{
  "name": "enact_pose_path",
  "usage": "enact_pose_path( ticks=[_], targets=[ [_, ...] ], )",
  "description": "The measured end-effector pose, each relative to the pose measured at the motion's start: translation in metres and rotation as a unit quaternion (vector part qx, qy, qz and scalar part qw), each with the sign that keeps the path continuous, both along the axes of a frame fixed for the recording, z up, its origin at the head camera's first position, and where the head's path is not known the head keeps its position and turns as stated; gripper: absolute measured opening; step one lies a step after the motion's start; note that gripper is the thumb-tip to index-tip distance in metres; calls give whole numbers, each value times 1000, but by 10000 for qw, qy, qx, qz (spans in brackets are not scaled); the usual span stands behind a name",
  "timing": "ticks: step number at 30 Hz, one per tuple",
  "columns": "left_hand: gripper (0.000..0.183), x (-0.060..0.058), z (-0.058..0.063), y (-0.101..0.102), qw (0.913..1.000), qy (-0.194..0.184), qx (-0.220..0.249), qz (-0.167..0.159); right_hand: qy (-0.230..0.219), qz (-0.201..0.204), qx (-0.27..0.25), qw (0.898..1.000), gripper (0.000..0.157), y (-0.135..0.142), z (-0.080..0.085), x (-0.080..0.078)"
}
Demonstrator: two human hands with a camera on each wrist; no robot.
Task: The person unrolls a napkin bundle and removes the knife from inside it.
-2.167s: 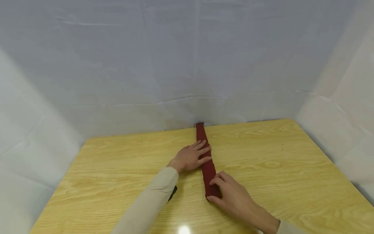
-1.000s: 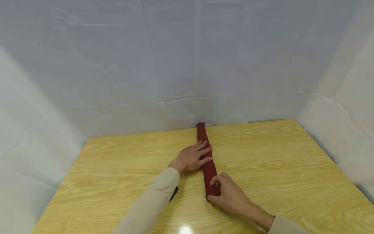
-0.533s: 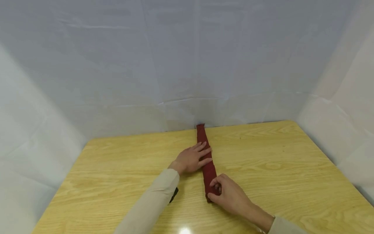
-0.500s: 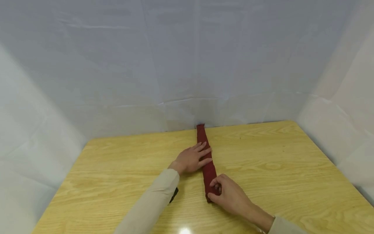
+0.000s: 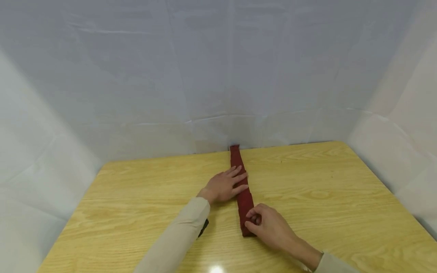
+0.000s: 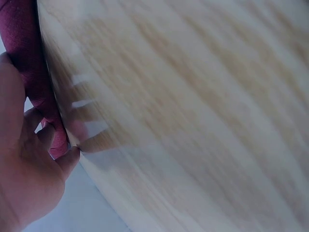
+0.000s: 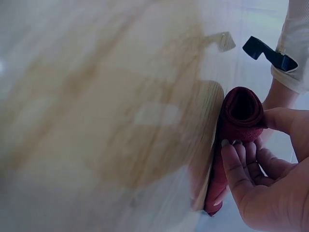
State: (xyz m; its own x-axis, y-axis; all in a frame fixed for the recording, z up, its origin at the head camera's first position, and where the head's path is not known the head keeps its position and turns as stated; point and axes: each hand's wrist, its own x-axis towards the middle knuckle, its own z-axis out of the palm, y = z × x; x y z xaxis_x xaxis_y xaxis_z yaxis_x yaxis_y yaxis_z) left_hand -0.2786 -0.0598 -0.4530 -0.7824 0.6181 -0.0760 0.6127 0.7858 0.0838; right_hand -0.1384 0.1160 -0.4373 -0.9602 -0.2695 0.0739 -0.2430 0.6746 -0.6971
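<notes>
A dark red cloth (image 5: 244, 204), rolled into a long narrow tube, lies on the wooden table from near its back edge toward me. My left hand (image 5: 222, 185) rests across the middle of the roll, fingers spread and nearly straight. In the left wrist view, the fingers of the left hand (image 6: 29, 159) reach over the roll at the table surface. At the near end, my right hand (image 5: 273, 227) holds the roll with curled fingers and thumb. The right wrist view shows the coiled open end of the rolled cloth (image 7: 241, 108) between thumb and fingers of the right hand (image 7: 270, 193).
The light wooden table (image 5: 136, 189) has a white sheet (image 5: 211, 76) standing behind it and along both sides. A black device (image 7: 270, 53) sits at the left forearm's pale sleeve (image 5: 177, 235). A bright light reflection shows near the table's front.
The left hand stays in place on the roll. The right thumb has shifted slightly up from the near corner, and more of the roll's near end shows below it.
</notes>
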Motion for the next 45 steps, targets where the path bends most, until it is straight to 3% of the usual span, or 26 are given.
enact_pose_path(
  ticks=[12,30,45],
  targets=[
    [58,2,6,-2,10000,-51,-10,-17,-733,-36,-963,9926,11,9,-3,0],
    [59,-6,-5,-7,9999,26,100,-55,-612,-263,-1148,9912,10,19,-4,3],
    [58,-1,4,-8,9999,-40,91,-91,-799,32,-1651,9830,21,33,-4,4]
  ],
)
